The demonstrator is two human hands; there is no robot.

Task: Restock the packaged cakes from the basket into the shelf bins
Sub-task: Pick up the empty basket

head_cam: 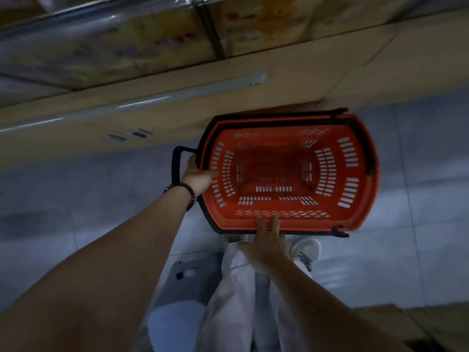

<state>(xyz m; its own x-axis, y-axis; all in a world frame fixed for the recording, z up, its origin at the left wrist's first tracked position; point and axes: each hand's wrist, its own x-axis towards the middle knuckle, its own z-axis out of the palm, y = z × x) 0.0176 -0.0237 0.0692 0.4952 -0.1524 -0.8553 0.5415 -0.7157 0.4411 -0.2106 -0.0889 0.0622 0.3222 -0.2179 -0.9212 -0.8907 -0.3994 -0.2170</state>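
Tiled floor [76, 189] | left hand [198, 177] grips basket [317, 223] rim | box [157, 47] print blurred

Orange-red slotted plastic basket [360, 174], with black rim and handles. Pale grey tiled floor [76, 199]. White trousers [228, 313]; dark beaded bracelet [189, 191].

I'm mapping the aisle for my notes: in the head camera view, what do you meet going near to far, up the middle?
White trousers → right hand → red basket → plain cardboard boxes → printed cartons at the far top.
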